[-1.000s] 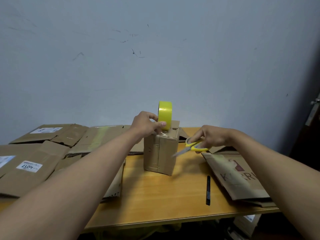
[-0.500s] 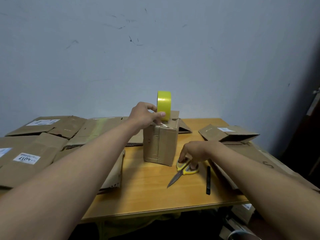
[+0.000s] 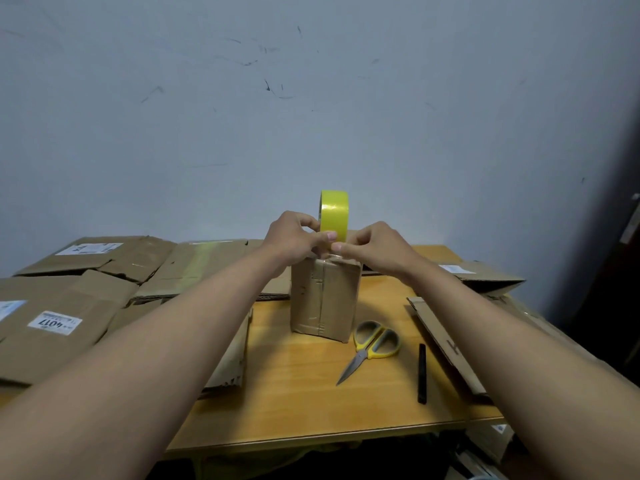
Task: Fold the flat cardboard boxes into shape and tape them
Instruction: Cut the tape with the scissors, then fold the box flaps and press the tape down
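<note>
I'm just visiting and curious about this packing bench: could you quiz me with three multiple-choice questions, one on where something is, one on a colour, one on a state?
1. Where are the scissors?
A in the right hand
B on the table, right of the box
C on top of the box

2. What colour is the tape roll?
A yellow
B red
C black

3. The scissors are:
A wide open
B closed
C broken apart

Answers: B, they lie by the box on the table; A, the roll is bright yellow; B, the blades lie together.

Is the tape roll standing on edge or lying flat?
On edge. The yellow tape roll stands upright atop the cardboard box, its band facing the camera, both hands at its base.
</note>
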